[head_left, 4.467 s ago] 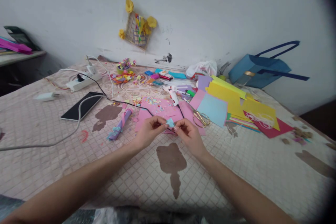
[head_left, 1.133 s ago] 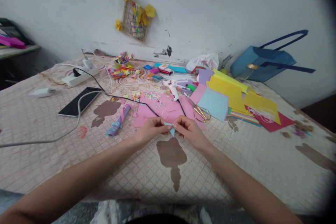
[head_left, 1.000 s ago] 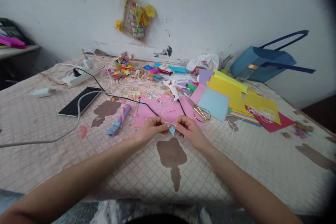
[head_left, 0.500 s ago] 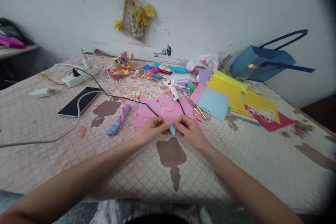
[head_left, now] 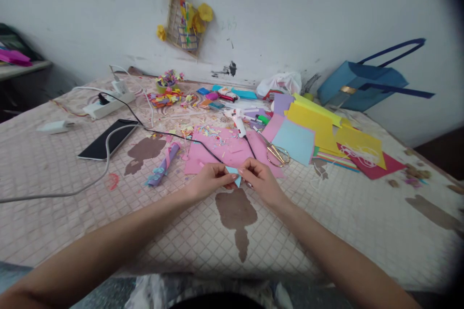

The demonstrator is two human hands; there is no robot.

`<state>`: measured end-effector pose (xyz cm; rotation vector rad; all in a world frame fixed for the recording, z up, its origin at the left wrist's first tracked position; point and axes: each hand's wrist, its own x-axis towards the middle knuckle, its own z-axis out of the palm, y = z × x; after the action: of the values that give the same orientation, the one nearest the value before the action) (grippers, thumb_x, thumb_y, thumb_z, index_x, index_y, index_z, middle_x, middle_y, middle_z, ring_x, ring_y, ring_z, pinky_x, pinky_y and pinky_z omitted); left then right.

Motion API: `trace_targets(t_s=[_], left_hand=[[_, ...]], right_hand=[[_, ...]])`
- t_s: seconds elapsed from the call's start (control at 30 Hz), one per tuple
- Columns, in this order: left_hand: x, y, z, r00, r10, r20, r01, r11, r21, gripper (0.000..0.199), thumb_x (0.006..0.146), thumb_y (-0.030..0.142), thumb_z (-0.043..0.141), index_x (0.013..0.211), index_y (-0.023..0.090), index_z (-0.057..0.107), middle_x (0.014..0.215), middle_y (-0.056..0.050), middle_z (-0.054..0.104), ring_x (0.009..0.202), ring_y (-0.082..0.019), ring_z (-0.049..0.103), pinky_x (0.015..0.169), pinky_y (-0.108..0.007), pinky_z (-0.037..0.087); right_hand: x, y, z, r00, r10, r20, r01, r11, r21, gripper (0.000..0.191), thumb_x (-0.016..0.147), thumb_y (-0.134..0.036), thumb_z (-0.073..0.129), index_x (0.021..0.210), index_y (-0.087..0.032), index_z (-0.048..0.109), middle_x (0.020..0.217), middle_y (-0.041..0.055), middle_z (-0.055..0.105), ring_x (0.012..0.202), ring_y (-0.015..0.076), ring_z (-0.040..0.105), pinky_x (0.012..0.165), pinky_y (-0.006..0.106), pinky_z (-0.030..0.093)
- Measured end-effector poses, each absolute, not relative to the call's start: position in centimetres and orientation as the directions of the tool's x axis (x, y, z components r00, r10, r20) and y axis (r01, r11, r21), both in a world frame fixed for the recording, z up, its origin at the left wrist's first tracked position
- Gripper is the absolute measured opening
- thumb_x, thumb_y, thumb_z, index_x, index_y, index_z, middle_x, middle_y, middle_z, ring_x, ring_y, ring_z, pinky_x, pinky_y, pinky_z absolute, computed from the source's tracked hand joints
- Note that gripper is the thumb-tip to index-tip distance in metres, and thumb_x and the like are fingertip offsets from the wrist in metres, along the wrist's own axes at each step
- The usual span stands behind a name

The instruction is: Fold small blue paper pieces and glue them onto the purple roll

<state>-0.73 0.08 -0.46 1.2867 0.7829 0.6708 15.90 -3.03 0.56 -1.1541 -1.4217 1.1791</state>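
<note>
Between my two hands is a small light-blue piece of folded paper point(head_left: 237, 179), its pointed end hanging down. My left hand point(head_left: 213, 177) pinches it from the left side, and my right hand point(head_left: 258, 178) pinches it from the right, fingers bent. Both hands are over the near edge of a pink paper sheet point(head_left: 232, 157). Just beyond lies a white glue gun point(head_left: 238, 123) with its black cord running toward my hands. Gold-handled scissors point(head_left: 277, 154) rest to the right of my right hand.
A purple paper roll point(head_left: 165, 165), a dark tablet-like device point(head_left: 108, 140) and a power strip point(head_left: 108, 105) with cables lie to the left. Coloured paper sheets point(head_left: 315, 128) spread at the right, near a blue bag point(head_left: 362, 84). Paper scraps point(head_left: 213, 135) dot the pink sheet.
My fingers have shifted slightly on the blue paper, and more of its upper edge shows between them. The view has moved a little; the other things lie as before.
</note>
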Motion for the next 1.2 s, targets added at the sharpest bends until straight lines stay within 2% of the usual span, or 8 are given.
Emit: trace_targets(t_s=[0.27, 0.57, 0.77, 0.9, 1.03, 1.2], left_hand=[[-0.6, 0.0, -0.7, 0.606, 0.780, -0.155, -0.001, 0.196, 0.981, 0.027, 0.069, 0.036, 0.071, 0.066, 0.012, 0.060, 0.063, -0.003, 0.067, 0.059, -0.011, 0.061, 0.062, -0.023, 0.048], [-0.8, 0.2, -0.9, 0.674, 0.726, -0.140, 0.000, 0.190, 0.982, 0.021, 0.063, 0.023, 0.074, 0.073, 0.009, 0.063, 0.067, 0.000, 0.062, 0.060, -0.008, 0.053, 0.058, -0.020, 0.040], [-0.6, 0.2, -1.2, 0.664, 0.740, -0.111, -0.074, 0.213, 0.974, 0.034, 0.058, 0.022, 0.078, 0.084, 0.010, 0.059, 0.076, -0.003, 0.064, 0.069, -0.012, 0.059, 0.068, -0.026, 0.045], [-0.6, 0.0, -0.8, 0.646, 0.756, -0.105, -0.056, 0.185, 0.981, 0.038, 0.060, 0.026, 0.078, 0.088, 0.010, 0.058, 0.077, -0.004, 0.065, 0.069, -0.013, 0.060, 0.068, -0.026, 0.047], [-0.7, 0.0, -0.2, 0.600, 0.790, -0.124, -0.027, 0.175, 0.984, 0.032, 0.070, 0.040, 0.068, 0.073, 0.011, 0.056, 0.063, -0.002, 0.063, 0.058, -0.010, 0.059, 0.061, -0.024, 0.047], [-0.8, 0.2, 0.0, 0.552, 0.823, -0.138, -0.017, 0.177, 0.984, 0.034, 0.069, 0.044, 0.068, 0.067, 0.012, 0.055, 0.060, -0.001, 0.063, 0.054, -0.009, 0.058, 0.057, -0.022, 0.046]], right_hand=[[15.5, -3.2, 0.5, -0.077, 0.995, 0.060, 0.065, 0.065, -0.996, 0.020, 0.078, -0.031, 0.058, 0.066, -0.019, 0.048, 0.055, -0.0058, 0.041, 0.049, 0.0087, 0.034, 0.045, 0.022, 0.027], [15.2, -3.3, 0.2, -0.067, 0.996, 0.057, 0.038, 0.060, -0.997, 0.020, 0.078, -0.030, 0.057, 0.065, -0.019, 0.048, 0.056, -0.0059, 0.041, 0.049, 0.0079, 0.035, 0.045, 0.022, 0.026], [15.2, -3.2, -0.1, -0.057, 0.997, 0.047, -0.009, 0.046, -0.999, 0.021, 0.078, -0.031, 0.058, 0.065, -0.019, 0.048, 0.055, -0.0063, 0.042, 0.048, 0.0075, 0.034, 0.045, 0.021, 0.025], [15.4, -3.0, -0.2, -0.040, 0.999, 0.035, -0.028, 0.034, -0.999, 0.022, 0.078, -0.031, 0.059, 0.065, -0.018, 0.048, 0.054, -0.0069, 0.042, 0.047, 0.0066, 0.034, 0.045, 0.020, 0.025], [15.4, -3.0, -0.1, -0.050, 0.998, 0.025, -0.015, 0.024, -1.000, 0.024, 0.078, -0.034, 0.060, 0.065, -0.018, 0.048, 0.054, -0.0065, 0.043, 0.046, 0.0061, 0.035, 0.042, 0.020, 0.025], [15.4, -3.2, 0.3, -0.118, 0.993, 0.001, -0.034, -0.003, -0.999, 0.037, 0.086, -0.049, 0.044, 0.068, -0.018, 0.051, 0.060, -0.0023, 0.049, 0.048, 0.0084, 0.042, 0.041, 0.021, 0.031]])
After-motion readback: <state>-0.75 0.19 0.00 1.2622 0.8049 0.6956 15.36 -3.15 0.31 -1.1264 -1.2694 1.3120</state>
